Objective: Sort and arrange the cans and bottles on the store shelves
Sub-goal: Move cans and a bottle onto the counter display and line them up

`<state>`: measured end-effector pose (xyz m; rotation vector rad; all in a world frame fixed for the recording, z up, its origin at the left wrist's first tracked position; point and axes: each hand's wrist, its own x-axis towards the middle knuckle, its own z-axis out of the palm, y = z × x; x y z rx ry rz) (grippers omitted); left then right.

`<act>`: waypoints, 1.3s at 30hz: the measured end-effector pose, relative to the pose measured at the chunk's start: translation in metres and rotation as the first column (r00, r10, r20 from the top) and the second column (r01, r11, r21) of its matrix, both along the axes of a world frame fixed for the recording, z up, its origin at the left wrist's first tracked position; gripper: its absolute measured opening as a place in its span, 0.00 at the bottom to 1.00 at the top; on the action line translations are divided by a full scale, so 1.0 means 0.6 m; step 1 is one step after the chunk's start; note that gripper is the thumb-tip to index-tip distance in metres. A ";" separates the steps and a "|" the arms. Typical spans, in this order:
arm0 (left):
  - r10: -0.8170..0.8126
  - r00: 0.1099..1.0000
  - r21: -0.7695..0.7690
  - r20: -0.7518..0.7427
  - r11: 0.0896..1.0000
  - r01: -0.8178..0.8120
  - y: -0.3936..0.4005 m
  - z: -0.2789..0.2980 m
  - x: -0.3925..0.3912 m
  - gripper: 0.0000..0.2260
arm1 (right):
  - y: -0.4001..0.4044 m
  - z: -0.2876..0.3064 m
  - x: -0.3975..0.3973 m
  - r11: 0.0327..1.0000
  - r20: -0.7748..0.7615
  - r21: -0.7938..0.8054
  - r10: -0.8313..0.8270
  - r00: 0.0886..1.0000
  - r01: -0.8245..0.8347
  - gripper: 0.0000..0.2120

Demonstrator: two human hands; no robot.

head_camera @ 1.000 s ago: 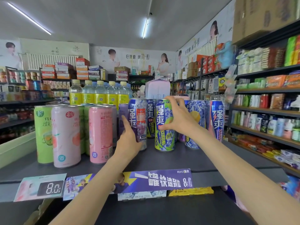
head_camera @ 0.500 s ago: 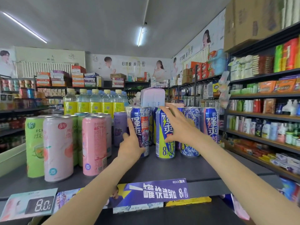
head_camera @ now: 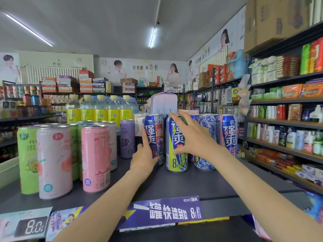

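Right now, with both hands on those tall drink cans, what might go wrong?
The blue-and-yellow can under the right hand is tall and slim, standing close to the blue-and-purple can that the left hand touches; a hard turn or push might tip one into the other. The blue floral can right behind could topple too.

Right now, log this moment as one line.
left hand: on purple-blue can | right hand: grips blue-yellow can | shelf: both upright
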<state>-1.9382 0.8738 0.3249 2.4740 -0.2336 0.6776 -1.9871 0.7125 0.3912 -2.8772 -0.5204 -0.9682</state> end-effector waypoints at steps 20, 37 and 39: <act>-0.001 1.000 0.041 -0.016 0.999 0.002 0.000 0.001 0.003 0.48 | -0.030 -0.011 -0.009 0.973 0.209 -0.144 -0.148 0.967 0.180 0.53; 0.004 0.998 0.035 -0.067 0.999 -0.001 -0.015 0.006 0.027 0.49 | -0.051 -0.009 0.005 0.980 0.133 -0.146 -0.115 0.984 0.134 0.59; -0.020 0.999 0.002 -0.044 1.000 0.020 -0.008 0.003 0.027 0.50 | -0.051 -0.010 0.006 0.980 0.124 -0.148 -0.116 0.986 0.134 0.59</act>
